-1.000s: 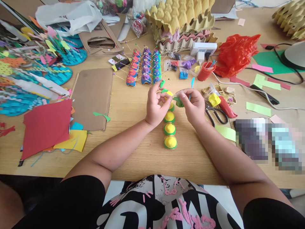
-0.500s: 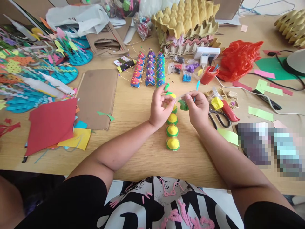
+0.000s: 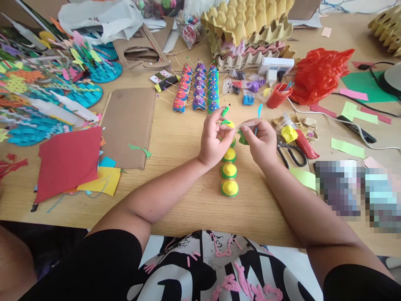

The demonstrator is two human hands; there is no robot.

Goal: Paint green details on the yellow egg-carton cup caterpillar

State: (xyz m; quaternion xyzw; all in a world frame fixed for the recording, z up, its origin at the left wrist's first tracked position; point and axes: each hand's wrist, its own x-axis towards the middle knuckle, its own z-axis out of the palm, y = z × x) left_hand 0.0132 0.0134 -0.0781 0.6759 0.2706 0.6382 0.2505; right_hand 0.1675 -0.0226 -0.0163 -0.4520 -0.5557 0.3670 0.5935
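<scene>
My right hand (image 3: 262, 140) is closed on a small clear plastic bag (image 3: 247, 125) with green clay (image 3: 243, 138) in its lower part. My left hand (image 3: 214, 136) pinches at the bag's left edge between thumb and finger. Bits of green clay (image 3: 224, 111) show at the other fingertips of that hand. Below both hands runs a row of egg-carton cups (image 3: 229, 170), coated yellow on top with green around the base. The far end of this row is partly hidden by my left hand. A blue plastic tool (image 3: 260, 110) stands out behind my right hand.
Three decorated egg-carton strips (image 3: 199, 90) with pins stand beyond my hands. Scissors (image 3: 291, 154), a red cup (image 3: 278, 96) and a red plastic bag (image 3: 324, 75) are to the right. Cardboard (image 3: 128, 127) and red sheet (image 3: 70, 163) lie left; egg trays (image 3: 247, 29) are stacked behind.
The whole view has shifted slightly, with table items appearing a little farther right. My hands keep nearly the same hold on the bag, and the green clay shows a bit less beside my right thumb.
</scene>
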